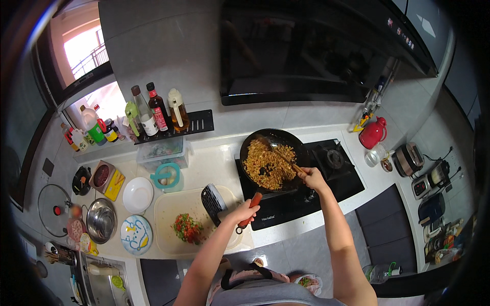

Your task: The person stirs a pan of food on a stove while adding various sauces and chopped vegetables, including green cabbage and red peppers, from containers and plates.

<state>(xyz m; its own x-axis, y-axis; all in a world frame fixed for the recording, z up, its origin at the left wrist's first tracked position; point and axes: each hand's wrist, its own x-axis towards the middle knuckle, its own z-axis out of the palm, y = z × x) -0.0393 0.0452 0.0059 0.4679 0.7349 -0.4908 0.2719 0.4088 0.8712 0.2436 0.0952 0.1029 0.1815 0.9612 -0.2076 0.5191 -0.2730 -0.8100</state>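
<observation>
A black wok [300, 145] sits on the left burner of the black gas hob [283, 214], holding loose golden-brown fried rice [275, 162]. My left hand [245, 214] is closed around the wok's reddish wooden handle [255, 199]. In my right hand [313, 179] is the wooden handle of a spatula [288, 160]; its blurred head lies among the rice at the wok's upper left. Left of the hob, chopped red and green peppers [187, 228] lie on a cream cutting board [164, 206]. A cleaver with a dark patterned blade [213, 201] rests there too, its handle hidden by my left forearm.
Bottles [157, 109] stand on a black wall shelf [203, 121]. A white bowl [138, 195], a steel basin [101, 220] and a teal-lidded jug [168, 178] stand left. A range hood [291, 53] overhangs the hob. Right are a second burner [334, 158] and a red thermos jug [372, 133].
</observation>
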